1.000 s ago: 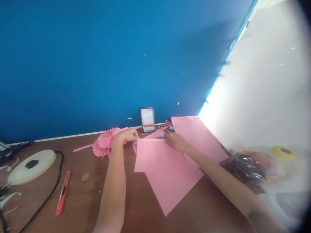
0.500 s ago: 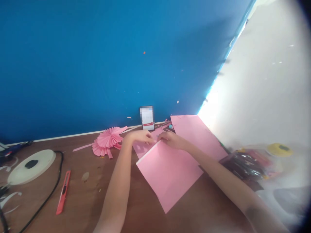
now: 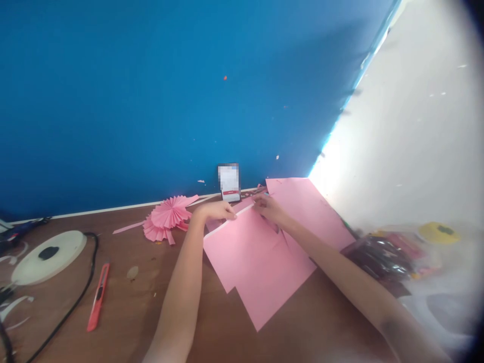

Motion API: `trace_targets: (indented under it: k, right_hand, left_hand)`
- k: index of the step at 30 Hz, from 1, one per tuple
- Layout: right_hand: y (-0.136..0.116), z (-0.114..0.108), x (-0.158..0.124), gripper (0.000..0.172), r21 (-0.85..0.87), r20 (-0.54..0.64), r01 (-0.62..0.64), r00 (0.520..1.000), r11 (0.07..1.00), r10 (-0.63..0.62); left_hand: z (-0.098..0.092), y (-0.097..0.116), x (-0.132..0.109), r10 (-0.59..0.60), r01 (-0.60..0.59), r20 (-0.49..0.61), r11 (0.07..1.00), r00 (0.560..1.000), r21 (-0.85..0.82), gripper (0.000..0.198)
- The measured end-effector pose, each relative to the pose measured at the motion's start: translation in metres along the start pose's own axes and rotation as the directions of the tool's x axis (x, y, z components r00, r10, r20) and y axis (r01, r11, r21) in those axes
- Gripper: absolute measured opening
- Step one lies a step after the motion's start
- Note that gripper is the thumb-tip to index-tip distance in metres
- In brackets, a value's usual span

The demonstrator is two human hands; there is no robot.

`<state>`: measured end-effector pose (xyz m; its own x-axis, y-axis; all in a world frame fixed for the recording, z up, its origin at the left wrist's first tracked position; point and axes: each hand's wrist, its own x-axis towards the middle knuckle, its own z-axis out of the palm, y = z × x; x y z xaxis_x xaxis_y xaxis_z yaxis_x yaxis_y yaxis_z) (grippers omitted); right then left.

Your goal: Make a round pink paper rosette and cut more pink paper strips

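Both hands are up at the far folded edge of the pink sheet (image 3: 245, 247) on the brown table (image 3: 151, 302): left hand (image 3: 215, 210) fingers pinched on it, right hand (image 3: 269, 207) fingertips pinching the other end.

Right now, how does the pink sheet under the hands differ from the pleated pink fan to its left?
The pink sheet lies flat and smooth; the pleated fan is folded into ridges. The sheet is larger and straight-edged, the fan round. The left hand and right hand pinch the sheet's far edge; the fan lies untouched. Both are pink paper on the brown table.
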<state>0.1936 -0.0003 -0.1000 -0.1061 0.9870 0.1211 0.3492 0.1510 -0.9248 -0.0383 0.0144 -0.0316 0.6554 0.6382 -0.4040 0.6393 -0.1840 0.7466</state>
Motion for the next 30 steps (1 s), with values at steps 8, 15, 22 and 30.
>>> trace_targets:
  k: [8,15,22,30]
  right_hand:
    - [-0.007,-0.001,-0.004,0.017,0.188,-0.16,-0.123,0.975,0.974,0.154]
    - [-0.002,-0.007,-0.007,0.013,0.167,-0.302,-0.126,0.938,0.978,0.173]
    - [-0.024,-0.003,-0.011,0.011,0.539,-0.066,-0.195,0.96,0.819,0.272]
    - [-0.018,0.006,-0.013,0.018,0.652,0.179,-0.321,0.945,0.687,0.272]
  left_hand:
    - [-0.007,0.0,-0.008,0.076,-0.082,-0.097,0.995,0.992,-0.062,0.029]
    - [-0.02,-0.017,-0.024,-0.115,0.101,-0.068,0.979,0.991,-0.175,0.039]
    - [-0.014,0.001,-0.032,0.148,-0.219,-0.183,0.851,0.972,-0.478,0.061]
    - [0.002,-0.005,-0.005,0.022,-0.076,-0.099,0.808,0.995,-0.585,0.043]
